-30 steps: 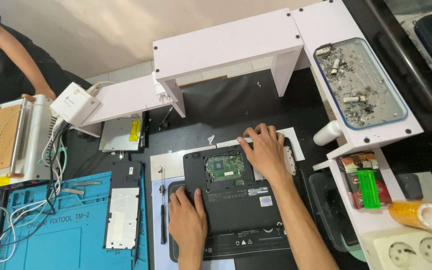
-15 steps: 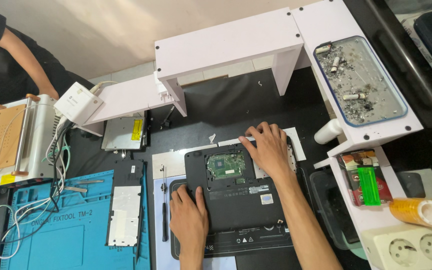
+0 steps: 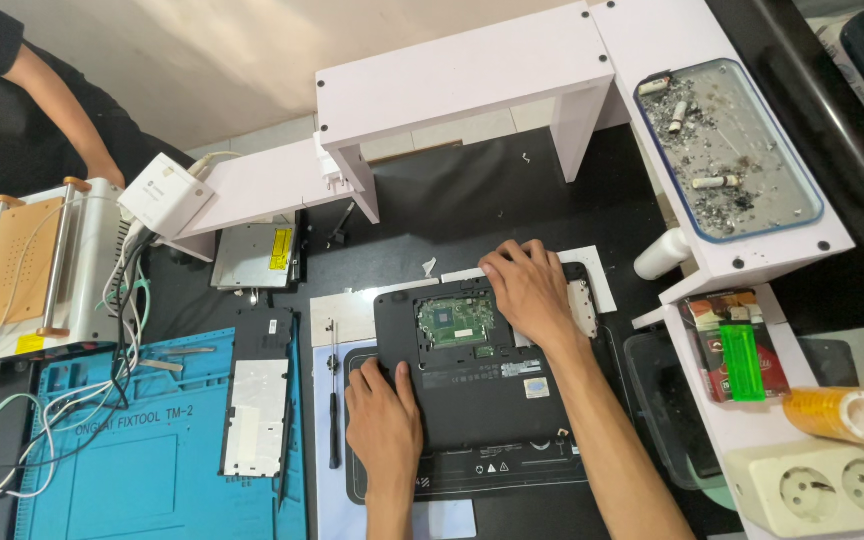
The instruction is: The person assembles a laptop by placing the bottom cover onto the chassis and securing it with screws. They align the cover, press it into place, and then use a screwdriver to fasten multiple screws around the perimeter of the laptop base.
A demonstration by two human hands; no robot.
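A black laptop (image 3: 482,400) lies bottom-up on the dark bench with a hatch open, showing a green circuit board (image 3: 455,320). My right hand (image 3: 530,292) rests palm-down on the laptop's far right corner, fingers spread over the opening beside the board. My left hand (image 3: 384,423) presses flat on the near left part of the base. Neither hand holds a tool. A black screwdriver (image 3: 333,410) lies just left of the laptop.
A blue work mat (image 3: 132,460) with a removed flat panel (image 3: 257,405) sits at the left, an optical drive (image 3: 255,256) behind it. White shelves (image 3: 472,75) carry a tray of ash and butts (image 3: 727,150). A tape roll (image 3: 847,415), socket strip (image 3: 822,485), another person's arm (image 3: 62,110).
The view has shifted slightly. Both hands stay on the laptop base, with almost no movement.
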